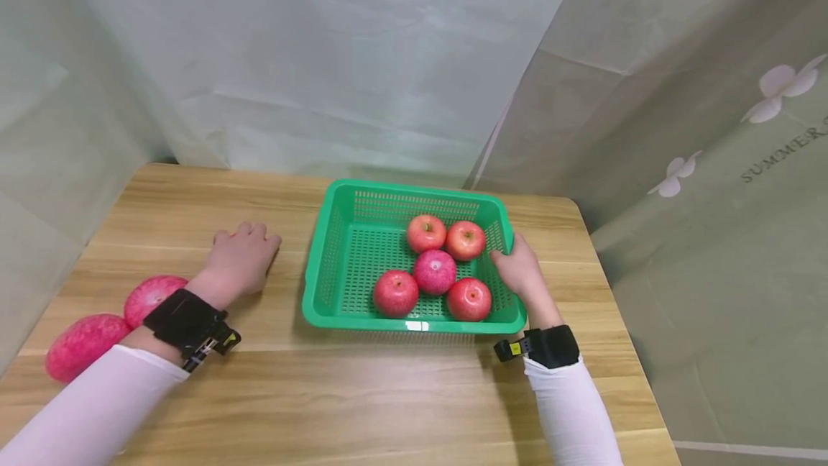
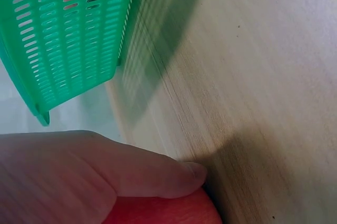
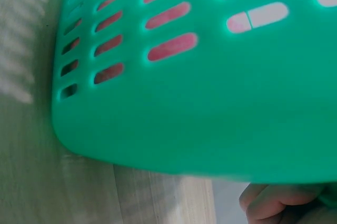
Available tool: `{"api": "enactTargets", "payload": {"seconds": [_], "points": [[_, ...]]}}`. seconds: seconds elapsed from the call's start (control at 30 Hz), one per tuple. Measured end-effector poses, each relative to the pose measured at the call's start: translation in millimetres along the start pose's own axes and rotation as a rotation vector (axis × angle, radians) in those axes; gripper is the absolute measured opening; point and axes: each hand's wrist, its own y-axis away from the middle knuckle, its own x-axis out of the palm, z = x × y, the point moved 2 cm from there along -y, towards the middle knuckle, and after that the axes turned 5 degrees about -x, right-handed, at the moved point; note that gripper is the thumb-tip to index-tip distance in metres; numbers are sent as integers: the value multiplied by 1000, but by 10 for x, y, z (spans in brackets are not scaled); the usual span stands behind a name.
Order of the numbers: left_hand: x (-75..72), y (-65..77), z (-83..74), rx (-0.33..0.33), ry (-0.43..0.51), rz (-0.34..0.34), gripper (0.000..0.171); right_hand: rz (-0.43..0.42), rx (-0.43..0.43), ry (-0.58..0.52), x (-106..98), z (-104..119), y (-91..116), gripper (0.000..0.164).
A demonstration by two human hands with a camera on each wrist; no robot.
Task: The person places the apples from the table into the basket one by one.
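A green plastic basket [image 1: 371,323] with slotted walls stands on the wooden table, and several red apples [image 1: 396,294] sit in its right part. My right hand [image 1: 521,269] grips the basket's right rim, thumb over the inner side; in the right wrist view curled fingers [image 3: 276,202] show below the green wall. To the left of the basket, my left hand [image 1: 238,263] lies over a red apple [image 2: 163,211], fingers bent round it. The left wrist view shows the thumb along this apple's side; most of the fruit is hidden by the hand.
Two more pinkish-red apples [image 1: 84,346] lie at the table's left side, beside and partly behind my left forearm. The wooden table [image 1: 388,408] ends at a pale curtain [image 1: 362,70] at the back, and another hanging sheet [image 1: 724,293] runs along the right.
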Motion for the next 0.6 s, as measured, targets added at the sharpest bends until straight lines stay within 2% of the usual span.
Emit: {"api": "enactTargets", "payload": {"seconds": [0.2, 0.43, 0.5, 0.6], "points": [[12, -4, 20, -6, 18, 12, 33, -7, -4, 3, 8, -17, -9, 57], [45, -19, 71, -9, 63, -22, 21, -14, -3, -3, 16, -8, -6, 57], [43, -18, 94, -10, 75, -32, 28, -12, -1, -7, 18, -7, -5, 57], [39, -17, 130, -17, 93, -28, 49, -13, 4, -13, 17, -7, -4, 57]]}}
